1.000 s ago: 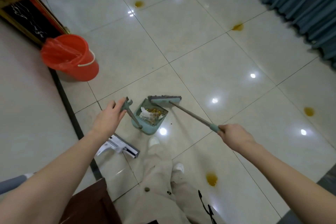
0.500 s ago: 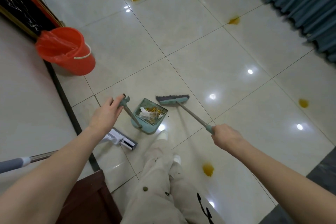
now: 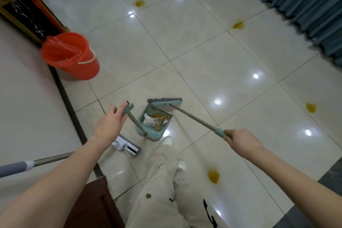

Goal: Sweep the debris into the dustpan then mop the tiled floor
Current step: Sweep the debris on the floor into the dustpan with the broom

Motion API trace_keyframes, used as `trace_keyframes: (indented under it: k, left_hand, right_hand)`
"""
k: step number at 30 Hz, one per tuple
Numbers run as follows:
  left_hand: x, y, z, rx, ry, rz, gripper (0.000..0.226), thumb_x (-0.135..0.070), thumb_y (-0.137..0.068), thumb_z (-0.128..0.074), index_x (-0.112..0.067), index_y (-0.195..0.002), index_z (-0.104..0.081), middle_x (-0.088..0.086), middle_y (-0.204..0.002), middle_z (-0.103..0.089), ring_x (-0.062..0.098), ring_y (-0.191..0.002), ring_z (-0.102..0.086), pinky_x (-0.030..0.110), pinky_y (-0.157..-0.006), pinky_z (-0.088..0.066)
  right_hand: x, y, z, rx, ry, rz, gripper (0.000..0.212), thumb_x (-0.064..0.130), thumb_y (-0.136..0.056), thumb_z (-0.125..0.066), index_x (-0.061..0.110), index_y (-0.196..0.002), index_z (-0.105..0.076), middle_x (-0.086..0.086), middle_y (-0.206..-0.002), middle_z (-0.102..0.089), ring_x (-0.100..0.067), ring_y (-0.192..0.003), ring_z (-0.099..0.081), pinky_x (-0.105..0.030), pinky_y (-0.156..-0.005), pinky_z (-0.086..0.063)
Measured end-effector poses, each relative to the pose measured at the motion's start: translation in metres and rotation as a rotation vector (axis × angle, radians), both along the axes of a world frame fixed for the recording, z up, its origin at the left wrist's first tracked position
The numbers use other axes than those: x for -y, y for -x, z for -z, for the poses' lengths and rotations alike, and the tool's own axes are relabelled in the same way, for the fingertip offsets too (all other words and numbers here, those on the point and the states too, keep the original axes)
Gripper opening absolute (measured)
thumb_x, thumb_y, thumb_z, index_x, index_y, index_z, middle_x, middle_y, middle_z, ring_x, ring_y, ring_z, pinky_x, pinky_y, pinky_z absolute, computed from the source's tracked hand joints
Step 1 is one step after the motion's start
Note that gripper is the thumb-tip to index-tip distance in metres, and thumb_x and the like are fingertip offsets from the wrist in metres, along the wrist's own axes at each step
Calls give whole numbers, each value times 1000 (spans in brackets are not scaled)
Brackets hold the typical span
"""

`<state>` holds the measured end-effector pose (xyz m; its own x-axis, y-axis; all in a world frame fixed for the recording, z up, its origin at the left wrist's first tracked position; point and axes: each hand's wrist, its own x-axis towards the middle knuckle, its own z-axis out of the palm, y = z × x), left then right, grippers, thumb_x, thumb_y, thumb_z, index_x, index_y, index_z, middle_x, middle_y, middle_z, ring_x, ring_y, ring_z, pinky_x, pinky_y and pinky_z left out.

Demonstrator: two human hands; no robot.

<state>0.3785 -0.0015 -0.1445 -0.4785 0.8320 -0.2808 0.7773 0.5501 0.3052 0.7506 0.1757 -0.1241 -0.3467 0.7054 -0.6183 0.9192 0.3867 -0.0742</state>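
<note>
- The left hand (image 3: pixel 111 126) grips the top of the dustpan (image 3: pixel 154 126) handle, fingers loosely curled.
- The right hand (image 3: pixel 240 141) is closed around the broom (image 3: pixel 165 102) handle.
- The broom head sits at the dustpan's mouth on the floor (image 3: pixel 212 52).
- Debris (image 3: pixel 157 118) lies inside the dustpan.
- A mop (image 3: pixel 127 147) lies near the left wrist.

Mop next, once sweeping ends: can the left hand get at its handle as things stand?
Probably not yet: the left hand holds the dustpan handle. Freed, the mop handle lies uncovered just beside that forearm.
</note>
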Motion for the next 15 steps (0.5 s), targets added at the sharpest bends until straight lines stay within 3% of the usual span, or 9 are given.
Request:
trace_keyframes:
  k: [5, 9, 12, 15]
  left_hand:
    - [-1, 2, 1, 12, -19, -6, 41, -26, -100, -45, -18, -140, -42, 14, -98, -46, 37, -76, -54, 51, -70, -51]
    - [-3, 5, 4, 21, -26, -19, 41, -28, -100, -45, -19, -140, -41, 14, -98, -45, 37, -73, -54, 51, -66, -52]
    - [-3, 5, 6, 21, -28, -29, 41, -29, -100, -45, -19, -140, -40, 14, -97, -45, 37, -71, -54, 51, -65, -52]
    - [-3, 6, 7, 19, -15, -37, 42, -31, -101, -43, -22, -141, -38, 14, -98, -46, 36, -71, -55, 50, -65, -53]
  right_hand:
    - [-4, 47, 29, -8, 17, 66, 24, 29, -97, -43, 17, -107, -61, -3, -86, -57, -26, -80, -55, -29, -64, -42]
    - [3, 61, 44, 40, 69, 70, 25, 25, -95, -44, 13, -110, -61, -2, -81, -54, -23, -70, -55, -28, -59, -42]
    - [12, 49, 44, 92, 80, -1, 25, 24, -95, -41, 15, -110, -60, 2, -76, -48, -20, -66, -54, -25, -50, -37]
    - [12, 32, 34, 123, 74, -108, 25, 29, -97, -41, 19, -113, -58, 0, -83, -51, -23, -74, -54, -27, -59, -40]
